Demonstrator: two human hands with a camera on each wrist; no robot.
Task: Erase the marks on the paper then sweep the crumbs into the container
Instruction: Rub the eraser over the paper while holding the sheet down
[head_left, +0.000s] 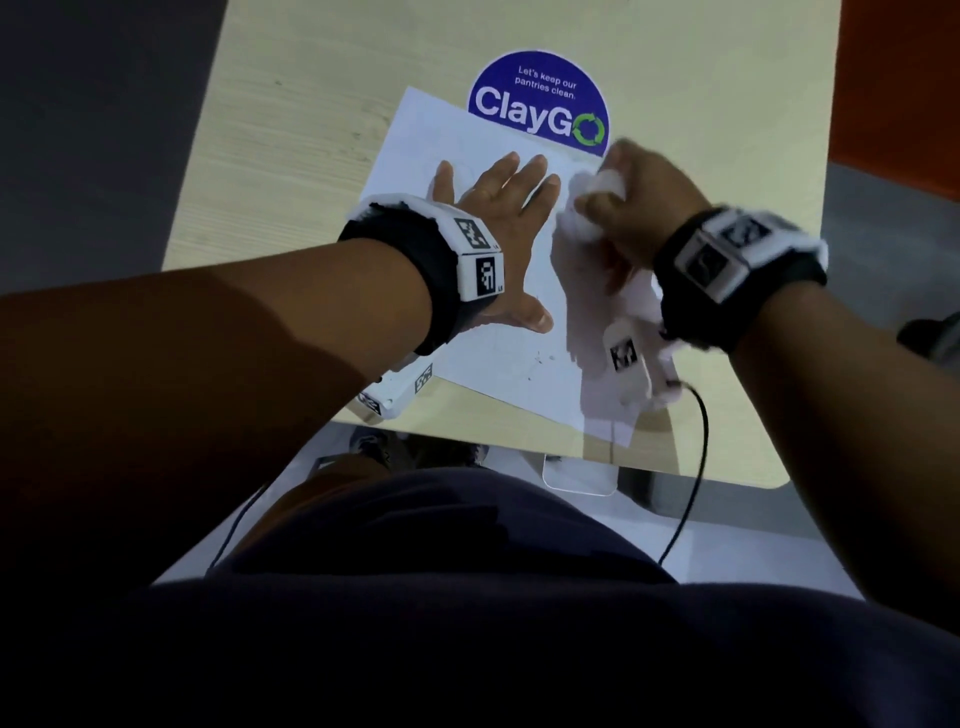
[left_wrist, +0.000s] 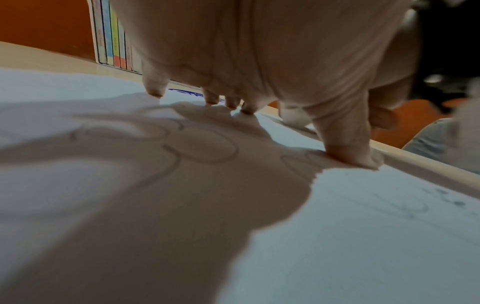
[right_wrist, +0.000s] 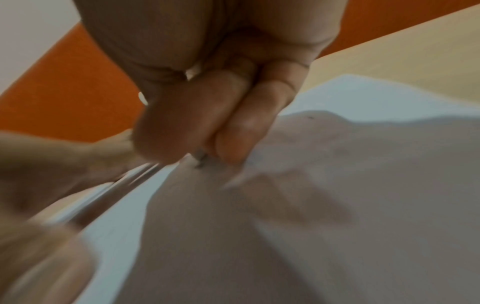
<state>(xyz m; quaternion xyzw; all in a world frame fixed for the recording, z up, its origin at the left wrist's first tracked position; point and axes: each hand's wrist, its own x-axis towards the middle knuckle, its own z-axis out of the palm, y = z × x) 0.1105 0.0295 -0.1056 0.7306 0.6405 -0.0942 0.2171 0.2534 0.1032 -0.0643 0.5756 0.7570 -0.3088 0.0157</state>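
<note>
Left hand pins the sheet while the right hand works an eraser on it.
The left hand (head_left: 498, 202) lies flat, fingers spread, pressing the white sheet of paper (head_left: 441, 140) onto the pale wooden counter (head_left: 291, 130). The right hand (head_left: 628, 202), blurred, has its fingers curled, pinching a small white eraser (head_left: 610, 179) near the paper's far right edge. Dark crumbs (head_left: 540, 358) dot the sheet's near part; a clear plastic container (head_left: 579, 475) sits below the counter's near edge.

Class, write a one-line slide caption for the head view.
Left hand flat on paper; right hand rubs it.
</note>
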